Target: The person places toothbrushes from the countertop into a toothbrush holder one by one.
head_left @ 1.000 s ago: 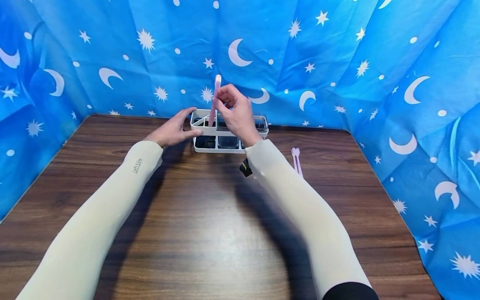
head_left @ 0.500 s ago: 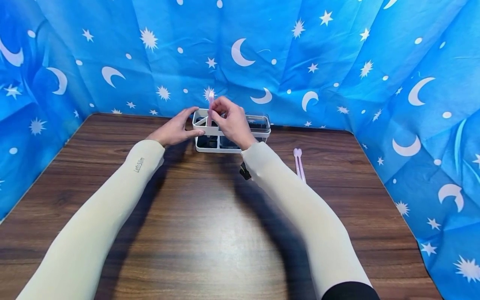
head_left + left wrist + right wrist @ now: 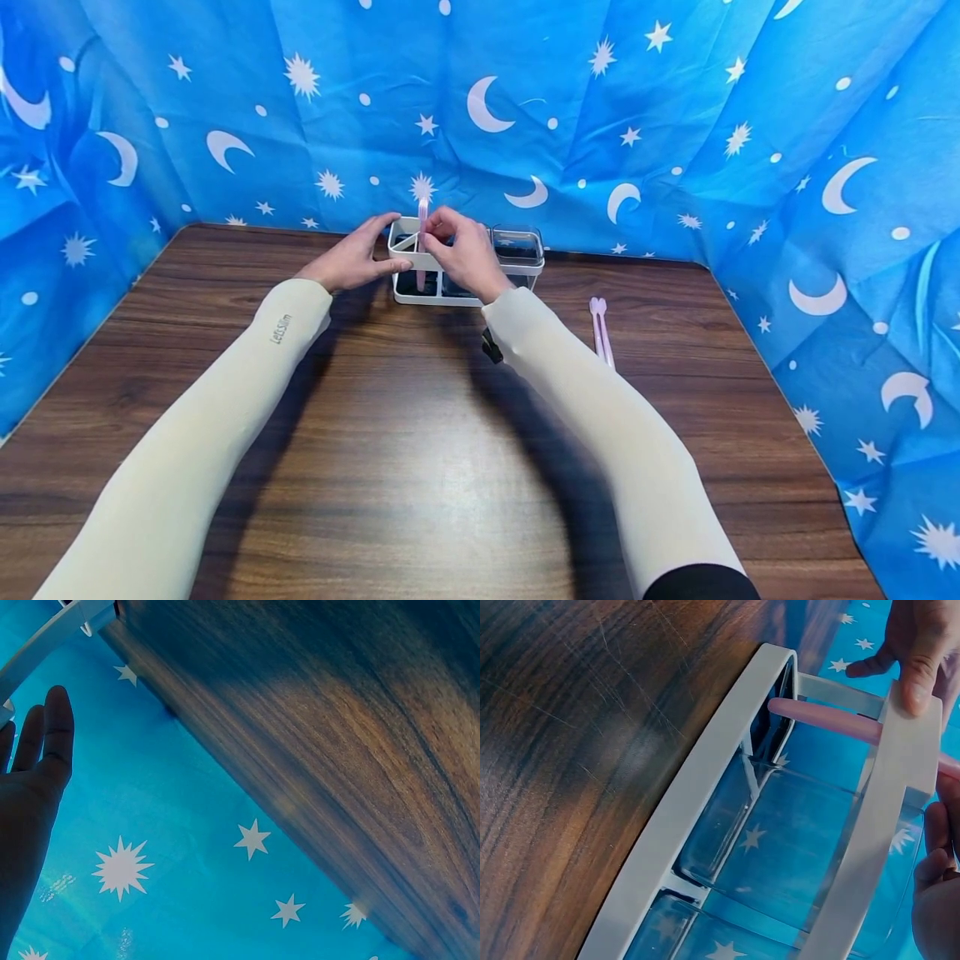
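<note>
Two hands meet at a white rack (image 3: pixel 517 268) in the upper middle of the head view. The right hand (image 3: pixel 467 254) pinches a pink fork (image 3: pixel 423 210) between thumb and fingers; the other fingertips are hard to make out. The fork stands nearly upright in the rack's left section, prongs up, its middle partly hidden by the upper rim and fingers. In the right wrist view the handle tip reaches into the lower tier at upper centre, but whether it touches the bottom cannot be told; the prong end is cut off by the right edge. Clear bins (image 3: pixel 780 840) fill the middle of that view, the rack running out of the lower edge.

The left hand (image 3: pixel 348 260) grips the rack's left end, thumb on the front rim, fingers reaching behind. In the left wrist view it is dark and cut off at the left edge, its hold unreadable.

Right of centre in the head view, two pink utensils (image 3: pixel 602 329) lie side by side on the wood-grain table (image 3: pixel 450 433), their lower ends hidden by the right sleeve (image 3: pixel 600 408); a black object (image 3: pixel 491 346) shows below its cuff, too small to identify
</note>
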The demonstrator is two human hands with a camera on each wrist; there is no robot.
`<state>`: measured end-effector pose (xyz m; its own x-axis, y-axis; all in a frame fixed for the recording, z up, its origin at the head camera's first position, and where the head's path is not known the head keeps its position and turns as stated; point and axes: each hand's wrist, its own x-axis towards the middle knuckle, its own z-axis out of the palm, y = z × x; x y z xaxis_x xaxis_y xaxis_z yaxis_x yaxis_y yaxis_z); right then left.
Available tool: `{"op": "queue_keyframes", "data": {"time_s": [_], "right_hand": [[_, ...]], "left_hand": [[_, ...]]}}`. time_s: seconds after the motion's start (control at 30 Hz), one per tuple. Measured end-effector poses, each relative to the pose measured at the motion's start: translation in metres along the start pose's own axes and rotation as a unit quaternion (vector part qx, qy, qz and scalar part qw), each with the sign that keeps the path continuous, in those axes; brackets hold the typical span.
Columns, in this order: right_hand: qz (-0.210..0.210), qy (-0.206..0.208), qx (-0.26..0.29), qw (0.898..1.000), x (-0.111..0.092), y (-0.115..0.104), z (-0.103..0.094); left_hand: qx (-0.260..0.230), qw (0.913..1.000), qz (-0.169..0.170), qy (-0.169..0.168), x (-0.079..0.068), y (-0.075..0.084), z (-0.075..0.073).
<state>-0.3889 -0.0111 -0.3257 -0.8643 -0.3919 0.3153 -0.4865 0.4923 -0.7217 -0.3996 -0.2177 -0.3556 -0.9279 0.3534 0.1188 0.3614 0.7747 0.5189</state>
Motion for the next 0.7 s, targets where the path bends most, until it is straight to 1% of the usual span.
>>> {"op": "queue_keyframes", "data": {"time_s": [0.13, 0.33, 0.53, 0.7], "right_hand": [[-0.009, 0.001, -0.006, 1.0, 0.0007, 0.0007, 0.0004], [0.002, -0.004, -0.012, 1.0, 0.0012, 0.0026, 0.0007], [-0.007, -0.002, -0.007, 1.0, -0.0001, 0.0042, -0.0017], [0.001, 0.001, -0.035, 0.999, -0.0024, 0.0073, -0.0058]], "left_hand": [[0.0, 1.0, -0.003, 0.001, 0.0001, -0.0007, 0.0003], [0.0, 1.0, -0.005, 0.003, 0.001, -0.0019, 0.0015], [-0.003, 1.0, -0.009, -0.002, 0.0017, -0.0007, 0.0011], [-0.004, 0.9999, -0.014, -0.008, 0.0008, -0.0009, 0.0015]]}}
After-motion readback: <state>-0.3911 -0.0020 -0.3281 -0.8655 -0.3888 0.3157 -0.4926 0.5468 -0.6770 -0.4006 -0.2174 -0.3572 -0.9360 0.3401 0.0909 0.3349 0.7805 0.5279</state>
